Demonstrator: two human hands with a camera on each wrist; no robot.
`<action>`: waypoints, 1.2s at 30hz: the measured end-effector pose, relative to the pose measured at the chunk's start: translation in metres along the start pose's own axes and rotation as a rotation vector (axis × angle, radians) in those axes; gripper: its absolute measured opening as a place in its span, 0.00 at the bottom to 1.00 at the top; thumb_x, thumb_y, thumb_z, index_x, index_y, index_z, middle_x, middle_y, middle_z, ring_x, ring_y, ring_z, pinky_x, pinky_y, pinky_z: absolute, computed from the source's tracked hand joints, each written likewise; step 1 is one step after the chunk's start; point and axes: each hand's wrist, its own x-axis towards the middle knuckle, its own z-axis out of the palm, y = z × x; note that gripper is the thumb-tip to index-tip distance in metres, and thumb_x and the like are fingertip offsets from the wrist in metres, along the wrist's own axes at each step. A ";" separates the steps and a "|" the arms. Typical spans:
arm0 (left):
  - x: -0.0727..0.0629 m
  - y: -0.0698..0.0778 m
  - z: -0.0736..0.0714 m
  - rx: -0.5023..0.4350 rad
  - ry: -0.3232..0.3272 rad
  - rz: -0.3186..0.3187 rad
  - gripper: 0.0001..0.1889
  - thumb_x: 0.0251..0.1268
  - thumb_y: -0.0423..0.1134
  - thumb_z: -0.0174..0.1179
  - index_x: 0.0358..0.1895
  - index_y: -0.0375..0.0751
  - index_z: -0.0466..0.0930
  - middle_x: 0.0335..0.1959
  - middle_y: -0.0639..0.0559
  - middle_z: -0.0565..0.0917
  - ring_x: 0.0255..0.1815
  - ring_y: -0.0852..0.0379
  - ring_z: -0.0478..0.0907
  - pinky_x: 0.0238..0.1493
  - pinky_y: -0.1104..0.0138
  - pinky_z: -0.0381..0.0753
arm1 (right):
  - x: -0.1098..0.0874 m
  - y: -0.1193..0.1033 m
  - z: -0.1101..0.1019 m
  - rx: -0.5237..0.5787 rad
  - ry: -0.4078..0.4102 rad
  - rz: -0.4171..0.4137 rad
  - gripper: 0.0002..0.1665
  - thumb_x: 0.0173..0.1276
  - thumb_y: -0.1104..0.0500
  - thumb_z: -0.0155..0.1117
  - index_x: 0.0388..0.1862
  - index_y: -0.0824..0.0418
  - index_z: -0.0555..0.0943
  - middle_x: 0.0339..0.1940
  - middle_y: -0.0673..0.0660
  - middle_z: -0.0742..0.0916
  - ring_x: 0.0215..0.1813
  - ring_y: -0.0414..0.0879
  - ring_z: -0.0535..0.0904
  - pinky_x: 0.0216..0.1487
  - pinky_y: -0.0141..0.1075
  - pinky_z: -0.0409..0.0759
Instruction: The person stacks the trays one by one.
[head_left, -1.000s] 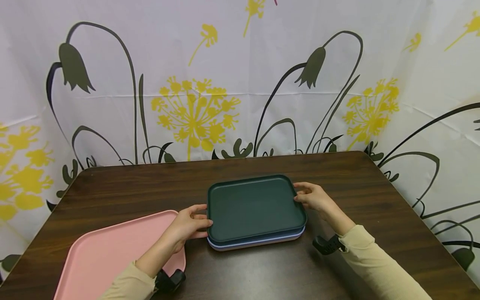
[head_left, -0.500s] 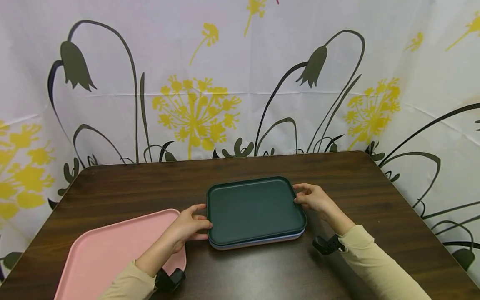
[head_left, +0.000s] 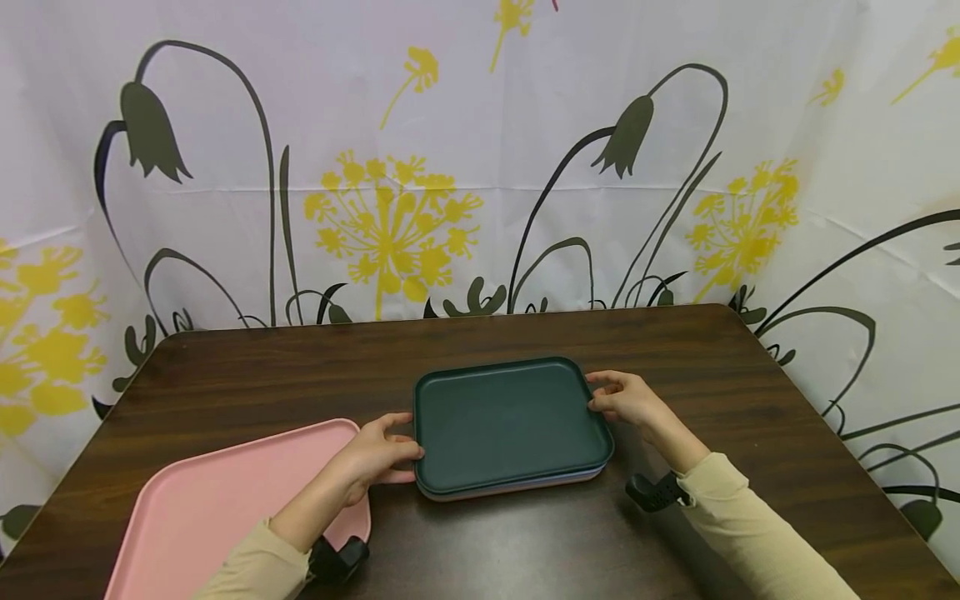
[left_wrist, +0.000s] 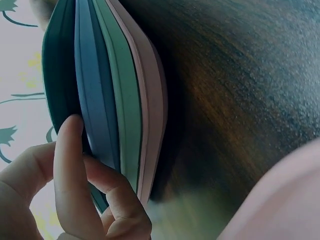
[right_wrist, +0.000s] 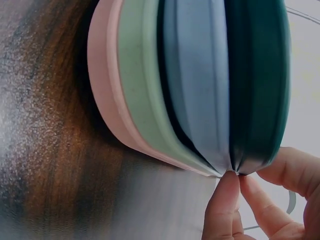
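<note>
A dark green rectangular tray [head_left: 513, 425] lies uppermost on a stack of small trays. Below it in the left wrist view come a blue tray [left_wrist: 97, 100], a light green tray [left_wrist: 127, 105] and a small pink tray [left_wrist: 152, 100]. My left hand [head_left: 377, 450] pinches the dark green tray's left rim, one fingertip between it and the blue tray. At the opposite short side, my right hand [head_left: 626, 402] grips the same tray's rim with thumb and fingers. From the head view the lower trays are mostly hidden.
A larger pink tray [head_left: 217, 500] lies on the dark wooden table [head_left: 540, 550] at the left, partly under my left forearm. Behind the table hangs a white flower-print curtain [head_left: 465, 100]. Black straps [head_left: 654, 492] circle both wrists.
The dark green tray has shifted slightly down and toward me, so less of the blue tray's front rim shows. Both hands keep their hold and have barely moved.
</note>
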 end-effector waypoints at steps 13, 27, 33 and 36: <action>0.001 -0.002 -0.005 0.015 -0.025 -0.019 0.36 0.62 0.31 0.55 0.72 0.29 0.51 0.40 0.41 0.79 0.31 0.60 0.76 0.31 0.67 0.87 | 0.000 0.003 0.003 0.038 -0.008 -0.003 0.31 0.64 0.66 0.60 0.67 0.69 0.67 0.56 0.69 0.77 0.52 0.51 0.77 0.52 0.42 0.81; -0.006 0.000 -0.009 0.094 -0.038 -0.012 0.35 0.65 0.37 0.56 0.70 0.27 0.52 0.45 0.38 0.77 0.35 0.57 0.75 0.32 0.68 0.87 | -0.001 0.000 0.003 0.028 -0.016 -0.008 0.32 0.64 0.67 0.59 0.67 0.70 0.66 0.61 0.73 0.75 0.58 0.58 0.75 0.54 0.44 0.81; -0.013 0.006 -0.018 0.161 -0.054 0.010 0.34 0.67 0.39 0.55 0.70 0.27 0.53 0.59 0.28 0.72 0.48 0.46 0.78 0.39 0.62 0.87 | -0.001 0.001 0.004 0.020 -0.013 -0.014 0.32 0.64 0.68 0.59 0.67 0.71 0.65 0.61 0.74 0.75 0.60 0.60 0.74 0.53 0.44 0.81; -0.018 0.009 -0.024 0.188 -0.061 0.022 0.33 0.67 0.38 0.54 0.70 0.28 0.54 0.59 0.27 0.71 0.52 0.43 0.78 0.42 0.61 0.87 | -0.001 0.001 0.004 0.026 -0.011 -0.011 0.32 0.63 0.68 0.60 0.67 0.71 0.66 0.60 0.73 0.75 0.58 0.58 0.75 0.52 0.43 0.81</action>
